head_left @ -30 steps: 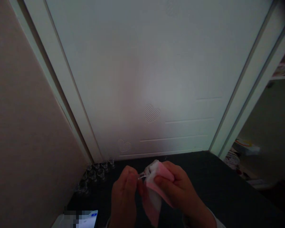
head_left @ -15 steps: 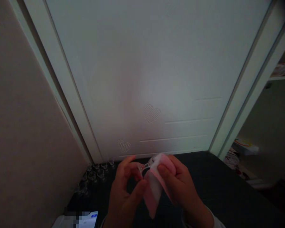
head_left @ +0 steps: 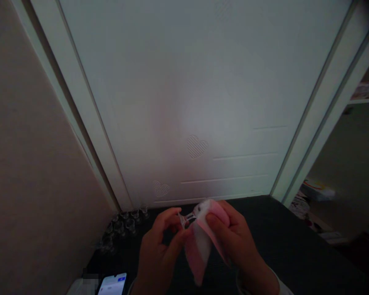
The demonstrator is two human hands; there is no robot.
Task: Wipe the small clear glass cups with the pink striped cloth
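Between my two hands is a small clear stemmed glass [head_left: 190, 217], tilted sideways. My left hand [head_left: 162, 241] pinches its foot between thumb and fingers. A pink and white cloth [head_left: 199, 246] is bunched in my right hand [head_left: 233, 233], which presses it round the glass's bowl. Most of the bowl is hidden by the cloth, and the cloth's loose end hangs down below my hands. Several small clear glasses [head_left: 130, 225] stand on the dark tabletop [head_left: 283, 237] to the left of my left hand.
A phone [head_left: 113, 284] with a lit screen lies at the front left. Behind the table rises a white panel [head_left: 197, 90] with embossed hearts. A wall [head_left: 43, 172] borders the left side, and shelves with assorted items [head_left: 318, 190] are at the right.
My left fingers have closed onto the glass's foot, where they were more spread before. The cloth and my right hand have shifted only slightly.
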